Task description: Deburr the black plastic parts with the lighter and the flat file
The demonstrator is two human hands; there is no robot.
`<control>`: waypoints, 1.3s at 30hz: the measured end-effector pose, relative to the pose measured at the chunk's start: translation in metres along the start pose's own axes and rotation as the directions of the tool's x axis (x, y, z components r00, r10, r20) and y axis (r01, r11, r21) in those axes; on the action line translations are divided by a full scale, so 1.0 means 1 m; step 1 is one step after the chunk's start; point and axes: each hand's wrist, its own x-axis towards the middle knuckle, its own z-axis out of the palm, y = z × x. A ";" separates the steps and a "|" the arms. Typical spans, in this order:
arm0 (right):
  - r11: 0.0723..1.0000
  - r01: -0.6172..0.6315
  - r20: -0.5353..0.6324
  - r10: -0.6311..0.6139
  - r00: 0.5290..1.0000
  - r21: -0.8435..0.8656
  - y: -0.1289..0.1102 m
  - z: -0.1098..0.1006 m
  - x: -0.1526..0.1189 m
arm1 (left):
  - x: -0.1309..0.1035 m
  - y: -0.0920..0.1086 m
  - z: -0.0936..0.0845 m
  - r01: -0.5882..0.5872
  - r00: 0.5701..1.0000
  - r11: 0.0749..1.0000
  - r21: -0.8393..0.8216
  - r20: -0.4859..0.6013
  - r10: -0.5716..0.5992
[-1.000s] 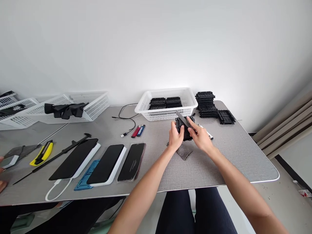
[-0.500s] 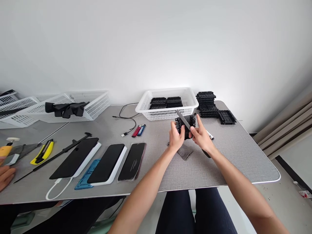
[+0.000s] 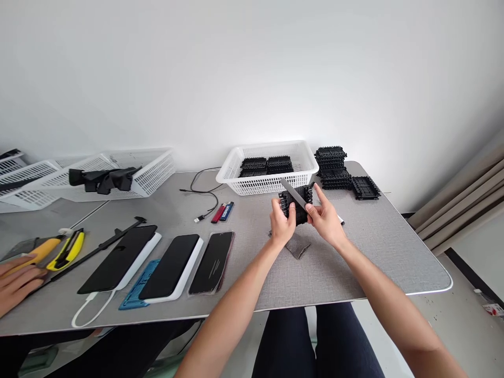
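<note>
My left hand (image 3: 282, 223) is closed on a black plastic part (image 3: 298, 211) with toothed edges, its thumb on the near side. In my right hand (image 3: 325, 216) is a flat grey file (image 3: 293, 192), gripped between thumb and fingers, with the index finger stretched up along the part's right side. The file lies slantwise across the part's face. Below the hands, a grey cloth (image 3: 297, 245) rests on the table. A white pen-like item (image 3: 340, 220) is mostly hidden behind my right hand.
Similar black parts lie in a white basket (image 3: 271, 185) and in a stack (image 3: 334, 169), with one single part (image 3: 366, 188) beside it. Phones (image 3: 211, 262), lighters (image 3: 226, 211) and a cable (image 3: 212, 202) lie to the left. A co-worker's hand (image 3: 19, 283) is near a yellow cutter (image 3: 66, 250).
The file has shifted slightly across the part, and both hands have stayed close to the same spot. At the left, the co-worker's hand has moved further into view over a yellow-handled tool.
</note>
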 end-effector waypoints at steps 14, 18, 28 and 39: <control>0.916 0.081 -0.150 -0.150 0.977 -0.392 -0.003 -0.004 0.000 | 0.004 0.000 0.001 0.014 0.999 0.999 0.040 -0.049 -0.012; 0.880 0.031 -0.243 -0.165 0.956 -0.474 -0.004 -0.007 0.001 | 0.005 0.001 0.000 0.012 0.999 0.999 0.044 -0.044 -0.010; 0.966 0.030 -0.276 -0.103 0.956 -0.257 0.001 -0.016 0.006 | 0.005 -0.003 0.000 -0.023 0.997 0.996 0.081 -0.067 0.028; 0.873 -0.341 0.053 0.345 0.937 0.348 0.006 -0.016 0.018 | 0.008 -0.006 0.000 -0.330 0.936 0.942 0.054 -0.109 0.334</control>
